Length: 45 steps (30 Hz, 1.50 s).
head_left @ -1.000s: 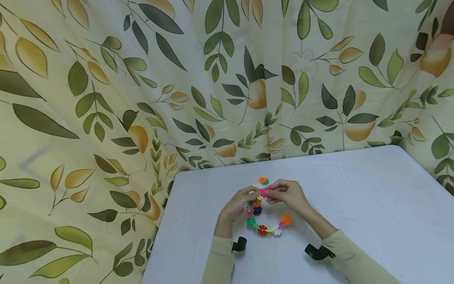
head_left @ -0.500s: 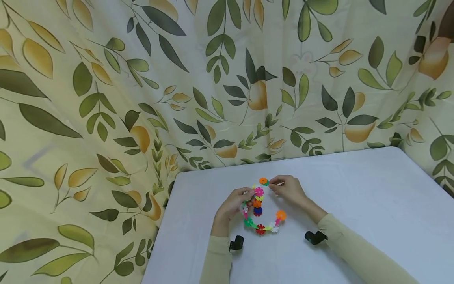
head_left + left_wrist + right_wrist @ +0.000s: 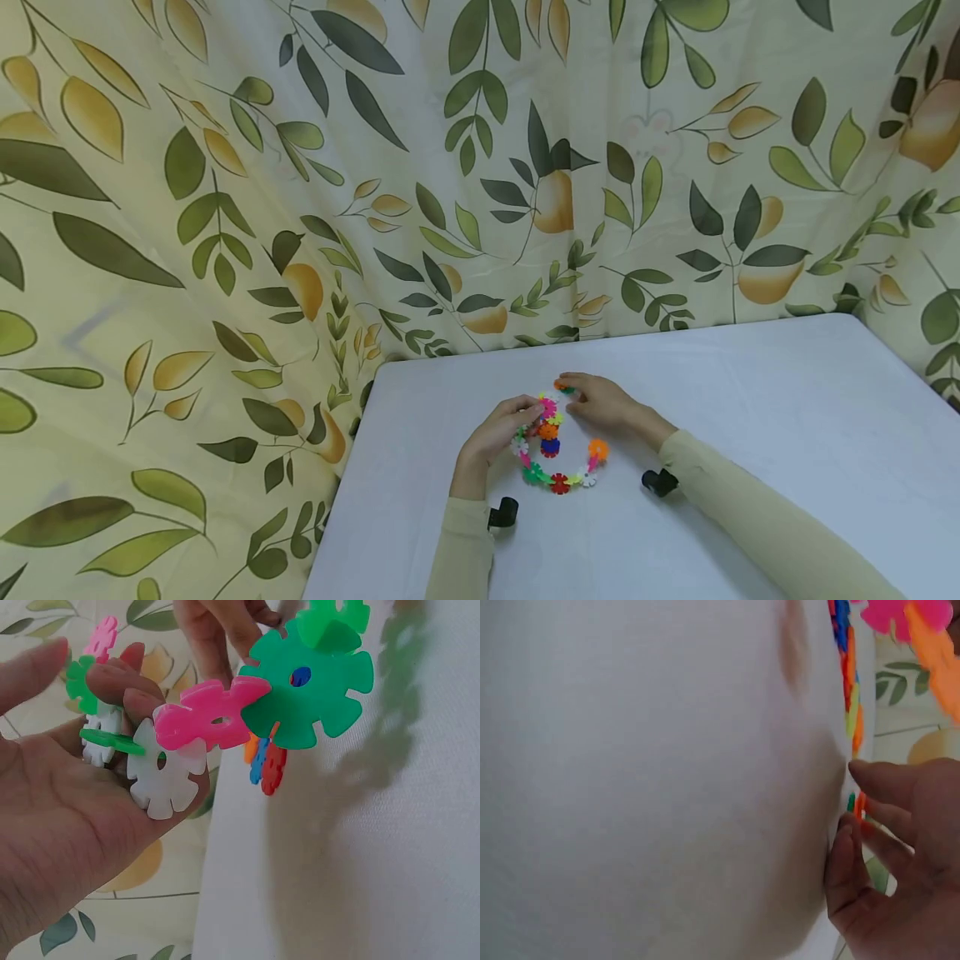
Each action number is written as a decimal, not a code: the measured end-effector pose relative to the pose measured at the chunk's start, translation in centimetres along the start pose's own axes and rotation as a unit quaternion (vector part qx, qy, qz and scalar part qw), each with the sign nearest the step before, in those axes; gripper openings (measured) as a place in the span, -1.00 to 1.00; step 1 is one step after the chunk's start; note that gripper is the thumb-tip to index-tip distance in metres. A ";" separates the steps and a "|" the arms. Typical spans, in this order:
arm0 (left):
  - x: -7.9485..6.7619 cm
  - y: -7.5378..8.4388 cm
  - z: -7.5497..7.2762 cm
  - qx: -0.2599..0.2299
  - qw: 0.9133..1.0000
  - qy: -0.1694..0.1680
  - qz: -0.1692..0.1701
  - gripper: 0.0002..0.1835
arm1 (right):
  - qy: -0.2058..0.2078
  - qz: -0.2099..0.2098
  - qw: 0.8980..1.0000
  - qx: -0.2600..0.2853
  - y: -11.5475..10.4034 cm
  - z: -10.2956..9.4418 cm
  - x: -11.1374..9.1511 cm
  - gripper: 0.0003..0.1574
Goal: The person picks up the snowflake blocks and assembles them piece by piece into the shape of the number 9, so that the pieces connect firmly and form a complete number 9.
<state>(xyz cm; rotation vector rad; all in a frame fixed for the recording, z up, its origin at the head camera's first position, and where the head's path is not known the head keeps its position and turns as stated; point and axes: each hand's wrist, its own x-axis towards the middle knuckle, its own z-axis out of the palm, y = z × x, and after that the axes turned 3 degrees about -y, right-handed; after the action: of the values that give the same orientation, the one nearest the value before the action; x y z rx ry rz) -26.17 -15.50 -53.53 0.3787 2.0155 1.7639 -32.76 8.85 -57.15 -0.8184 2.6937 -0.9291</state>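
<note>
Off the chain (image 3: 559, 483), which my left hand (image 3: 495, 427) alone grips above the table (image 3: 787, 400), my right hand (image 3: 606, 402) has moved to the discs (image 3: 563, 386) just beyond. Its thumb and fingers stand parted; whether they touch a disc, I can't tell. Joining seems paused for another piece.

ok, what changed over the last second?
The right hand came off the pink flower-shaped plastic disc and moved forward to the orange and green plastic discs, now partly covering them. The left hand still holds the multicoloured chain of flower-shaped plastic discs.
</note>
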 end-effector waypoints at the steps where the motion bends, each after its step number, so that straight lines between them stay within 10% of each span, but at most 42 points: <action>1: 0.0 0.0 0.1 0.008 1.000 0.003 -0.001 -0.67 | 0.006 0.005 1.000 -0.001 0.0 0.1 -0.1 -0.38; 10: 0.0 0.2 0.4 0.031 0.999 0.026 -0.004 -0.70 | 0.108 0.056 0.992 -0.035 -0.8 0.4 -0.9 -0.85; 22: -0.2 0.2 0.5 0.012 0.999 0.035 -0.024 -0.72 | 0.144 0.036 0.987 -0.064 -0.8 0.3 -2.0 -0.82; 34: 0.3 -0.3 0.7 -0.043 0.998 0.043 -0.028 -0.75 | 0.162 0.096 0.970 0.152 -0.9 0.0 -3.8 -0.83; 45: 0.7 -0.3 1.0 -0.088 0.995 0.032 -0.031 -0.79 | 0.179 0.020 0.941 0.287 -3.3 0.0 -5.4 -0.85</action>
<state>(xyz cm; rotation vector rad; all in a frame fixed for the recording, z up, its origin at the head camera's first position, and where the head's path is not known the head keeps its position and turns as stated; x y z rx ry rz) -26.27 -14.37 -53.96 0.2058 1.8747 1.9182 -26.75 9.70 -55.14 -0.4980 2.4512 -1.8811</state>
